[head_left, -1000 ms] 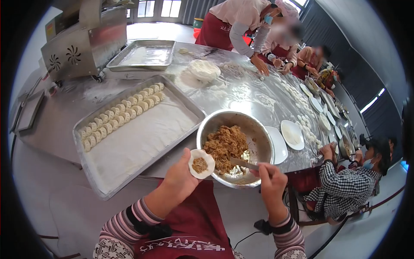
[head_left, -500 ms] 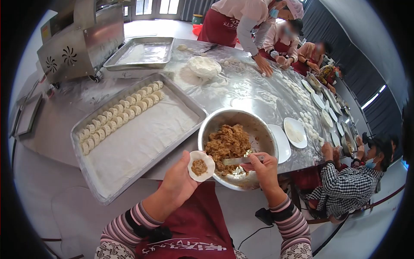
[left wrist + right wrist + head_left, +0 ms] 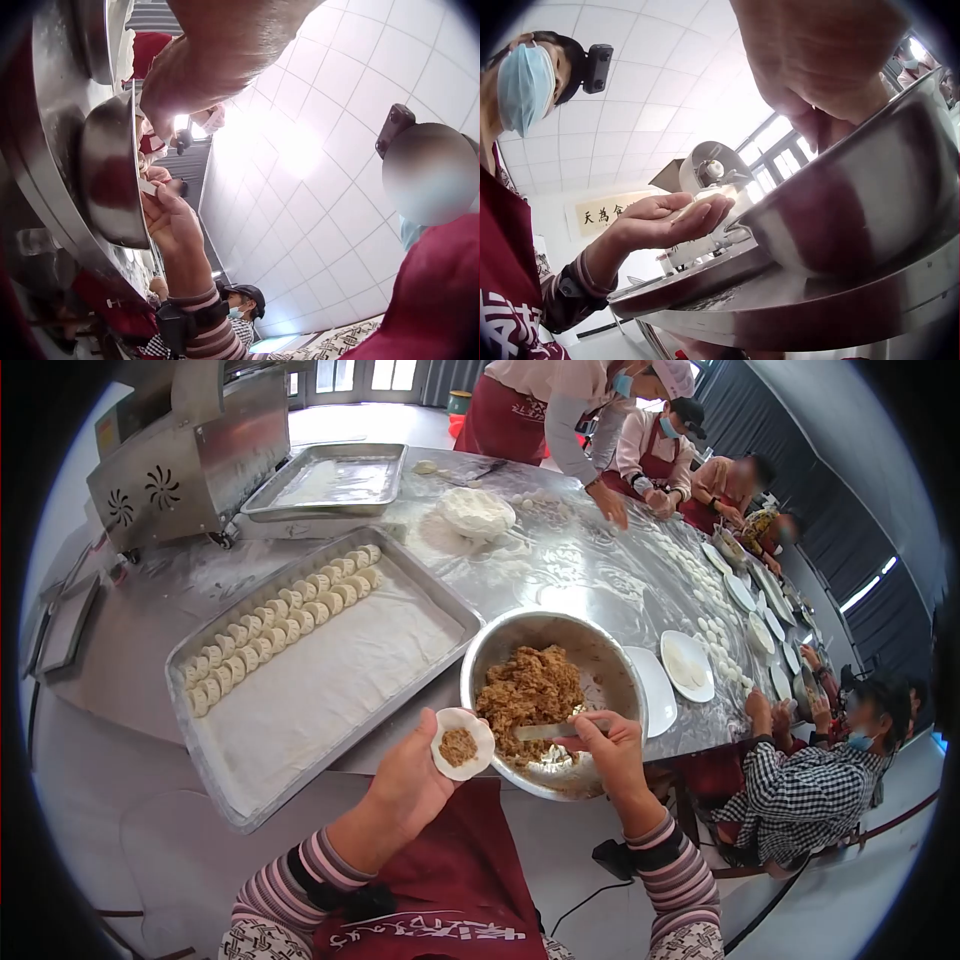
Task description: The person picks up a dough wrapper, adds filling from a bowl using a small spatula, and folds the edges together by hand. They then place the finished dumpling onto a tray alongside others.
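In the head view my left hand (image 3: 408, 775) is palm up below the bowl and holds a round dumpling wrapper (image 3: 484, 742). A dab of brown filling (image 3: 459, 747) sits at the wrapper's centre. The right wrist view shows the wrapper's pale edge (image 3: 697, 204) cupped between thumb and fingers. My right hand (image 3: 617, 762) grips a flat metal spatula (image 3: 540, 731) over the near right rim of a steel bowl (image 3: 610, 660). The spatula's blade points left and meets the heap of minced filling (image 3: 530, 685). Its handle is mostly hidden by the hand.
Left of the bowl lies a lined metal tray (image 3: 300, 710) with two rows of folded dumplings (image 3: 270, 625). White plates (image 3: 688, 665) stand right of the bowl. Flour (image 3: 475, 512), another tray (image 3: 330, 482) and a steel machine (image 3: 165, 485) are farther back. Several people work around the table.
My right hand has moved left over the bowl, bringing the spatula blade against the filling, and has barely shifted in the last half second. The left hand keeps the filled wrapper in nearly the same place.
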Motion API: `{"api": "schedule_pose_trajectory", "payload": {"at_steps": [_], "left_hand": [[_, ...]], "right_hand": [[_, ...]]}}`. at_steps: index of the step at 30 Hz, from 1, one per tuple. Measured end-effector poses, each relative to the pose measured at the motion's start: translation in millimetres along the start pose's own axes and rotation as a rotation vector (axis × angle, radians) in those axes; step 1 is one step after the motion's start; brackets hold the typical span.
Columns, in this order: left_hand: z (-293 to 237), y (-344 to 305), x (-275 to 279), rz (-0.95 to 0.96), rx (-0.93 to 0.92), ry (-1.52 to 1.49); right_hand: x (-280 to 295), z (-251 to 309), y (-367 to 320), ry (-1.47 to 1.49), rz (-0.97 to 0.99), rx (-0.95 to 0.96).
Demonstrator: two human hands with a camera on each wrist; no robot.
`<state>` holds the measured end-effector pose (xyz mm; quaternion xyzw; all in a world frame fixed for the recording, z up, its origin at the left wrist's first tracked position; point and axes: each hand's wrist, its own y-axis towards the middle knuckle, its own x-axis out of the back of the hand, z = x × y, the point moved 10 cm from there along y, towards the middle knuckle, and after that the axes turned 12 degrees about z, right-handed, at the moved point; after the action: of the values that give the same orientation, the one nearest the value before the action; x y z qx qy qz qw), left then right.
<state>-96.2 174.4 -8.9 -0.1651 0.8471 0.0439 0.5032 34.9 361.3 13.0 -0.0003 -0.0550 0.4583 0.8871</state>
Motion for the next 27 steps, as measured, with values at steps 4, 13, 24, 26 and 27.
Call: {"api": "schedule_pose_trajectory", "payload": {"at_steps": [4,13,24,26,27], "left_hand": [[-1.6,-0.6,0.0,0.004,-0.003,0.002],[-0.3,-0.7,4.2,0.01,-0.012,0.006],[3.8,5.5,3.7,0.056,-0.038,0.004],[10.6,7.8,-2.0,0.052,-0.006,-0.051],[11.6,8.7,-4.1,0.052,-0.016,-0.057]], "right_hand": [[-7.2,10.2,-4.5,-0.017,0.045,0.034],[-18.5,6.5,-6.1,-0.075,0.115,0.064],[9.4,4.7,-14.6,0.365,0.005,-0.098],[7.0,37.4,-32.5,0.353,-0.072,0.082],[-2.2,54.3,-44.5,0.268,-0.056,0.191]]}}
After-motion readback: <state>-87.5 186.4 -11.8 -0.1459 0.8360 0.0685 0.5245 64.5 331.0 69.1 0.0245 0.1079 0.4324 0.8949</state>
